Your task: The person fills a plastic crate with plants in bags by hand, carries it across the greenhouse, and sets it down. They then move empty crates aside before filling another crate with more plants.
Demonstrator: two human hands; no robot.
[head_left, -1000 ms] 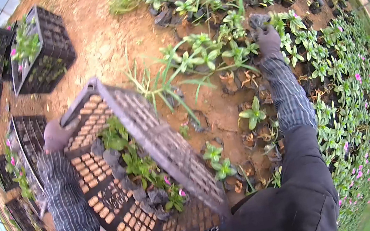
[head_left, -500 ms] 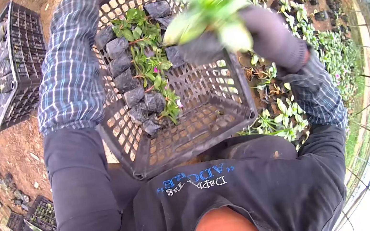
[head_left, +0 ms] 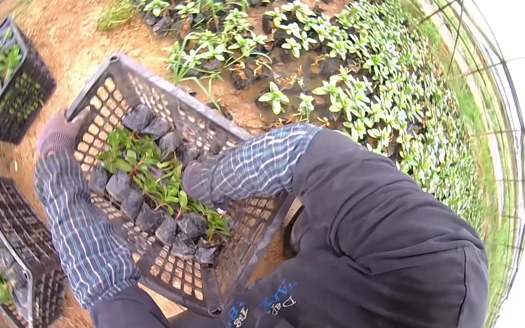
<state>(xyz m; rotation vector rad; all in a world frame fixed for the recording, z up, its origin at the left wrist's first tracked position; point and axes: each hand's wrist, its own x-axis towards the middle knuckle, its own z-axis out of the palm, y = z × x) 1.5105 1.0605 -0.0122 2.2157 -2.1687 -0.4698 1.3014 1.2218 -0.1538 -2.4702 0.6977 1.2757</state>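
A black plastic crate [head_left: 213,113] with slotted walls sits tilted against my lap. Inside it, seedlings in black soil bags [head_left: 149,218] lie on their sides in rows, their green leaves [head_left: 138,159] turned to the middle. My left hand [head_left: 58,132], in a greyish knitted glove, grips the crate's far-left rim. My right hand [head_left: 198,181], gloved too, reaches down into the crate against the leaves and bags. Its fingers are hidden, so whether it holds a seedling does not show.
To the left stand more black crates [head_left: 22,253] of bagged, pink-flowered plants, with another crate [head_left: 25,95] behind. Many potted seedlings [head_left: 368,92] cover the ground at the right. Bare soil [head_left: 75,42] lies beyond the crate. A curved metal frame [head_left: 505,91] borders the far right.
My right hand has moved from above the crate's right side, where it held a leafy bagged seedling, down into the crate. The view has turned right; my left hand stays on the rim.
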